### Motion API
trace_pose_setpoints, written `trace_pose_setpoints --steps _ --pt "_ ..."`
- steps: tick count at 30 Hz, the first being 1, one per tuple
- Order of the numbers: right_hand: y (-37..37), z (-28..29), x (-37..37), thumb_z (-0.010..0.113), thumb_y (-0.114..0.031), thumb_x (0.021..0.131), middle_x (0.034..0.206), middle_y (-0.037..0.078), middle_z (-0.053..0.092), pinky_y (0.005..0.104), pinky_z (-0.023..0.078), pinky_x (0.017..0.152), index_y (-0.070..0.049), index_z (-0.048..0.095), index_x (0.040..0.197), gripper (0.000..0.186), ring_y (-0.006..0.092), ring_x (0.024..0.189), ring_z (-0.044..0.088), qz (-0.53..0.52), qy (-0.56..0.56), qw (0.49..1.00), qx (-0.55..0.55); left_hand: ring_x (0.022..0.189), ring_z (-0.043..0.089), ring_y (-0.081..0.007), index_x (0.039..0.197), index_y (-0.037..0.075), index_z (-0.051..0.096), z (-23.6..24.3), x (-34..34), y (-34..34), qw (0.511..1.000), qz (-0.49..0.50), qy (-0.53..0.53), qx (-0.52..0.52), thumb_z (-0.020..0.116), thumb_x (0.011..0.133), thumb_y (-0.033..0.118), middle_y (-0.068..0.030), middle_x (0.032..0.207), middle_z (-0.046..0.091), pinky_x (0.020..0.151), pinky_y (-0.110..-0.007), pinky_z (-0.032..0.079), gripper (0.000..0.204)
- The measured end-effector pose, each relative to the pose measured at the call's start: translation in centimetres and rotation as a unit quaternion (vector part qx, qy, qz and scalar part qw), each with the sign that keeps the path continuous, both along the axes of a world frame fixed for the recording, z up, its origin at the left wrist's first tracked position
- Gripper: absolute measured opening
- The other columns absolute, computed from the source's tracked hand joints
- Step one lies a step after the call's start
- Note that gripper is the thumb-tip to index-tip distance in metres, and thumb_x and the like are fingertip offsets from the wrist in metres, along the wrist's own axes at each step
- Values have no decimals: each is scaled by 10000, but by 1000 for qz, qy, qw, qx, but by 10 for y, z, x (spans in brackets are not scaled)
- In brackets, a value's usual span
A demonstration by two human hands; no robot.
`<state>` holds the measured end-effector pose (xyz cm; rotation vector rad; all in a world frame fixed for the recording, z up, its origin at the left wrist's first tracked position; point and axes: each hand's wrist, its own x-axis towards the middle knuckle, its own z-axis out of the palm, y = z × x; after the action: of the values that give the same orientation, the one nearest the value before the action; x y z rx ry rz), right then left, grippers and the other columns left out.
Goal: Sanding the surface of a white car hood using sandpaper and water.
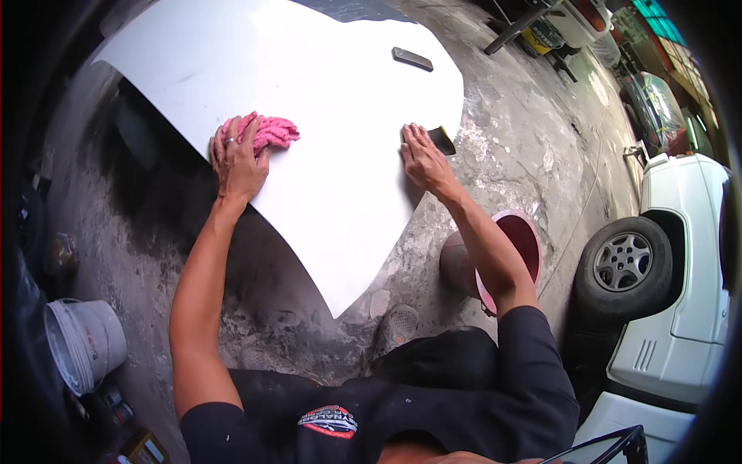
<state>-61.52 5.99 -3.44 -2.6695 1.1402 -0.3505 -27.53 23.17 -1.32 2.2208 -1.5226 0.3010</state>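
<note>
A large white car body panel (332, 139), likely a hood, lies across the upper middle, its pointed corner toward me. My left hand (238, 164) grips a bunched pink cloth (270, 133) on the panel's left edge. Near the right edge, my right hand (423, 161) presses down with its fingers close together. A curled dark piece of sandpaper (442, 141) sticks out from under its outer side; most of that sheet is hidden by the hand. Farther up the panel lies a slim dark grey sanding block (413, 59), touched by neither hand.
A reddish bucket (519, 232) stands on the stained concrete floor (525, 139) beneath my right forearm. At the lower left is a white pail (86, 340). A white vehicle with an exposed wheel (623, 261) is at the right. My shoe (399, 328) shows below the panel's corner.
</note>
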Motion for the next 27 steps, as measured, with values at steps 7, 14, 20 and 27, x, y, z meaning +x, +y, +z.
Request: trace_pose_setpoints --steps 7,14,20,27 --pt "5 -9 4 349 -274 1038 1568 220 305 419 177 1231 31 373 1475 533 364 1493 191 -39 -79 994 -58 1395 312 -410 1449 272 478 -6 0 1 1000 -12 8 -15 712 829 244 -115 1501 394 1180 -558 213 664" --pt "146 26 -22 359 -309 1035 1600 141 280 420 251 1216 -73 286 1543 565 278 1492 239 229 23 966 120 1405 315 -388 1444 238 492 -5 4 0 999 -33 3 -10 700 841 217 -141 1488 409 1171 -537 226 638" --pt "42 2 -57 284 -259 1063 1562 221 317 406 144 1245 49 316 1493 529 332 1486 233 -28 -45 998 -33 1399 341 -347 1450 224 491 -5 1 0 999 -38 -23 -7 699 847 213 -137 1474 432 1166 -516 246 638" --pt "128 -13 -56 305 -278 1055 1561 204 333 426 150 1246 5 335 1502 530 304 1479 266 111 -28 993 30 1399 348 -338 1454 196 487 -4 3 -1 999 -42 -27 9 683 862 218 -141 1471 437 1170 -500 242 624"
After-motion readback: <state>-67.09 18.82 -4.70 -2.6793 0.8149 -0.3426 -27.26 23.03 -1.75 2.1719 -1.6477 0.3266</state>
